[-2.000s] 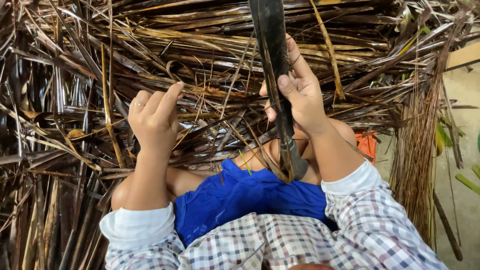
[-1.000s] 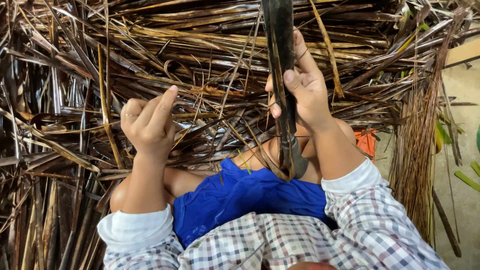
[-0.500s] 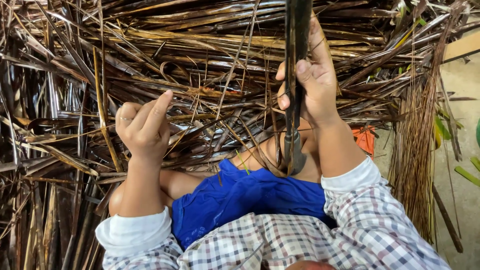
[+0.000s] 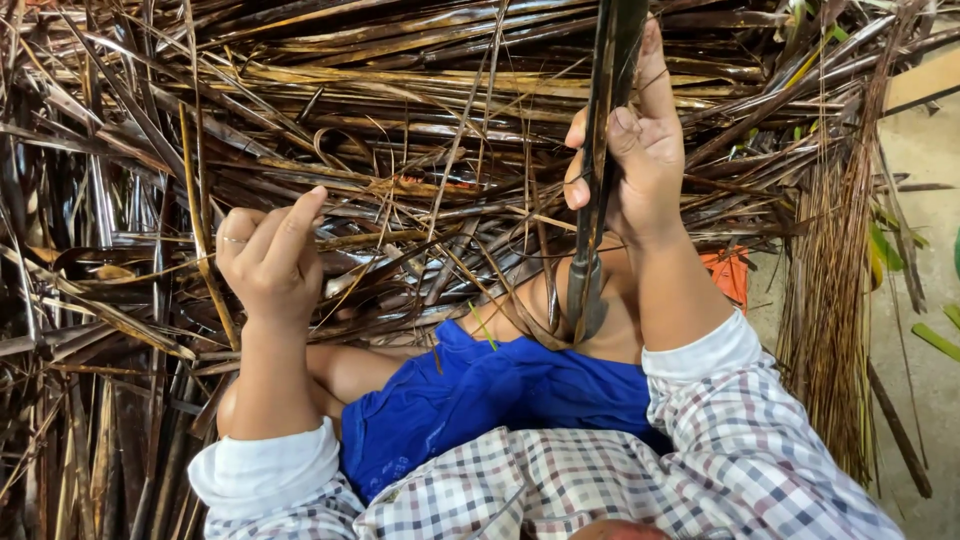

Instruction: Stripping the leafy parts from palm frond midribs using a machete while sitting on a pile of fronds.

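Observation:
My right hand (image 4: pixel 640 150) grips a long dark palm leaf strip (image 4: pixel 598 190) that runs from the top edge down to my knee. Its lower end (image 4: pixel 583 300) is thick and greyish. My left hand (image 4: pixel 265 262) is raised at the left with fingers curled and forefinger stretched up, pinching what looks like a very thin fibre; a ring sits on one finger. Both sleeves are checked with white cuffs. I sit with blue shorts (image 4: pixel 490 400) and bare knees under the leaves.
A deep heap of dry brown palm leaves (image 4: pixel 350 120) fills the ground ahead and to the left. A bundle of thin brown leaf ribs (image 4: pixel 830 300) lies at the right, beside bare concrete floor (image 4: pixel 930 280). An orange object (image 4: pixel 735 275) shows behind my right arm.
My right hand has moved up and to the right along the strip, which has turned edge-on. My left hand has drifted left and slightly down.

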